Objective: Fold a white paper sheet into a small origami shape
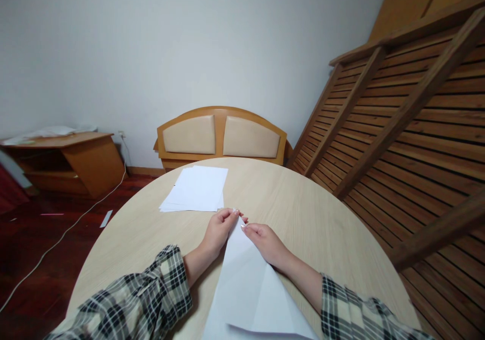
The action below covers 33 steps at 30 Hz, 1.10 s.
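Observation:
A white sheet of paper (246,284), folded to a narrow point at its far end, lies on the round table with its wide end toward me. My left hand (220,229) pinches the tip of the point between thumb and fingers. Just to the right and slightly nearer, my right hand (265,241) grips the paper's right edge close to the tip. Creases run down the sheet, and a loose flap lifts near the bottom of the view. The fingers under the paper are partly hidden.
A stack of white paper (197,188) lies at the far left of the round table (295,193). Behind stands a headboard (220,153). A slatted wooden frame (397,112) leans at the right. A low cabinet (87,163) and a white cable (76,224) are at the left.

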Tool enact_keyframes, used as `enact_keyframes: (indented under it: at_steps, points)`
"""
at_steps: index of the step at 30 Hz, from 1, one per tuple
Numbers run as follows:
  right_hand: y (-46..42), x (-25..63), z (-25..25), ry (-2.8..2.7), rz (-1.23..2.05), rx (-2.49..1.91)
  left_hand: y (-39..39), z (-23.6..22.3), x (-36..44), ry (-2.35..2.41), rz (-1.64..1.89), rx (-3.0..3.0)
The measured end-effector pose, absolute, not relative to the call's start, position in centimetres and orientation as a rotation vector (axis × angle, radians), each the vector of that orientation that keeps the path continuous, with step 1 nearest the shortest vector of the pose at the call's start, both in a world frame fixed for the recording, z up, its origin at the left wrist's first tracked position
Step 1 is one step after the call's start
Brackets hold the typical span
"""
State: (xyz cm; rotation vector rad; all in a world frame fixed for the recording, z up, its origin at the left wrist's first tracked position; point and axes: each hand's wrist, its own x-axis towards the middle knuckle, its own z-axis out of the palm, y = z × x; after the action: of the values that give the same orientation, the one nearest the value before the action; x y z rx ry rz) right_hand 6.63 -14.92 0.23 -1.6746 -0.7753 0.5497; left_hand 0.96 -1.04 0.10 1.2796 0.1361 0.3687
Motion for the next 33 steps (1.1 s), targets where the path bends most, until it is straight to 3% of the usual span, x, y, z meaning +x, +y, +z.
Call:
enact_keyframes:
  at_steps: [33]
  points:
    - [-15.76, 6.54, 0.49, -0.861, 0.585, -1.669, -1.34, 0.80, 1.03, 0.141, 0.419, 1.270]
